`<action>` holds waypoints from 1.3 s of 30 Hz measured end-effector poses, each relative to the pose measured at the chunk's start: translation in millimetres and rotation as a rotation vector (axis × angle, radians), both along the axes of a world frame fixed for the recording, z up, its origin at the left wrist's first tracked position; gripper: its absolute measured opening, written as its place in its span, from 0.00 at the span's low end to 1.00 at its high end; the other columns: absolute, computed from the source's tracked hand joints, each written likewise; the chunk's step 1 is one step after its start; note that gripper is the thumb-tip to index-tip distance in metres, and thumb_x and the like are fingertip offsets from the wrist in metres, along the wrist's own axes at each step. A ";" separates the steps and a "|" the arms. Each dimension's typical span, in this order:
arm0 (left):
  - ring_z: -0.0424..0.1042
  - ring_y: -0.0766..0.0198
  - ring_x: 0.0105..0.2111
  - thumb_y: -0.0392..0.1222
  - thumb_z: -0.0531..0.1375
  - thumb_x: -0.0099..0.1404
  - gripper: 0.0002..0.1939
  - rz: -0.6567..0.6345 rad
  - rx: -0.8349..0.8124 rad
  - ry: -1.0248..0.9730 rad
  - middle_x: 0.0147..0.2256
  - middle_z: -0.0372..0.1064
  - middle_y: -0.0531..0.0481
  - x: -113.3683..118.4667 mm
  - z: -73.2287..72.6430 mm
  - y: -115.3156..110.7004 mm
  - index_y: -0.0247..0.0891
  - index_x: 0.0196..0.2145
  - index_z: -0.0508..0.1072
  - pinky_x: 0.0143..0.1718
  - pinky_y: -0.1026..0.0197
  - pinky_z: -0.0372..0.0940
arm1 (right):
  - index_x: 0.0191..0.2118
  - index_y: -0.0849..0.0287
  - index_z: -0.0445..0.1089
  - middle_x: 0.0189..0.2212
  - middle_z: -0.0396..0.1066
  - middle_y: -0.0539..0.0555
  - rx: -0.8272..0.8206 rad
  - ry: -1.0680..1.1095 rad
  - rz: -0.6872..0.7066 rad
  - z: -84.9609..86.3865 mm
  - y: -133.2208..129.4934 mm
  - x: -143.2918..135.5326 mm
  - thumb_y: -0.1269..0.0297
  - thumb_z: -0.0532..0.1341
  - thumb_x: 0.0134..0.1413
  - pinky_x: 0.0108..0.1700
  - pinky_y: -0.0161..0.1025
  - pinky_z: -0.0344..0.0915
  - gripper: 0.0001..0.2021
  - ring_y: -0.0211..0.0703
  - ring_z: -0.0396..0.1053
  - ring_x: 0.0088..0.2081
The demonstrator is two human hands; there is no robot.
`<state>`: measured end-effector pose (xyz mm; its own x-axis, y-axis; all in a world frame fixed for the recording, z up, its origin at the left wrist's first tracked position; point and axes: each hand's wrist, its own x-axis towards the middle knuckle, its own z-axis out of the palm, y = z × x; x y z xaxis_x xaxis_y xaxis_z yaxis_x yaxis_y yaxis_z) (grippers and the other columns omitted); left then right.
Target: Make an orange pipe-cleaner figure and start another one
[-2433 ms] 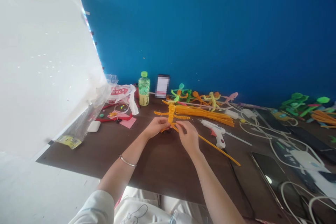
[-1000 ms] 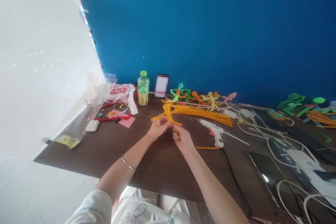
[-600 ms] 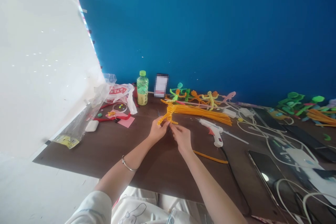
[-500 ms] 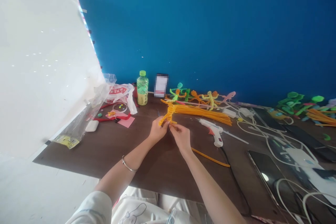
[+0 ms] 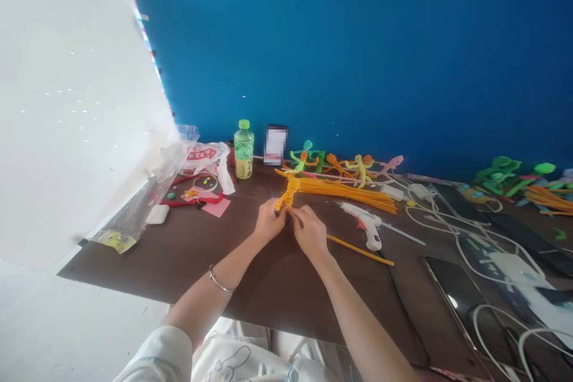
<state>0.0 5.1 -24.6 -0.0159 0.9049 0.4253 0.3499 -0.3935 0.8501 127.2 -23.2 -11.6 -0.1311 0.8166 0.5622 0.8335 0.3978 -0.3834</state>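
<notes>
A fuzzy orange pipe-cleaner figure [image 5: 290,188], rounded on top and ridged with tight coils, is held between the front and back edges of the worktop [image 5: 273,286]; its lower end is pinched by the left hand [image 5: 269,222] and right hand [image 5: 310,231], beyond which a straight orange stem [image 5: 360,249] is seen.

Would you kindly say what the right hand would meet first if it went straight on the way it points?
The orange figure, which the right hand seems to be touching, would probably come first; depth beyond it is hard to judge.
</notes>
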 end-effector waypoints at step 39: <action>0.70 0.65 0.30 0.44 0.63 0.49 0.12 -0.285 -0.333 -0.533 0.29 0.71 0.48 3.3 10.5 -3.4 0.33 0.29 0.71 0.34 0.62 0.66 | 0.26 0.58 0.65 0.17 0.59 0.45 -0.910 1.700 0.230 9.7 2.9 -0.6 0.73 0.58 0.46 0.15 0.26 0.57 0.03 0.26 0.50 0.13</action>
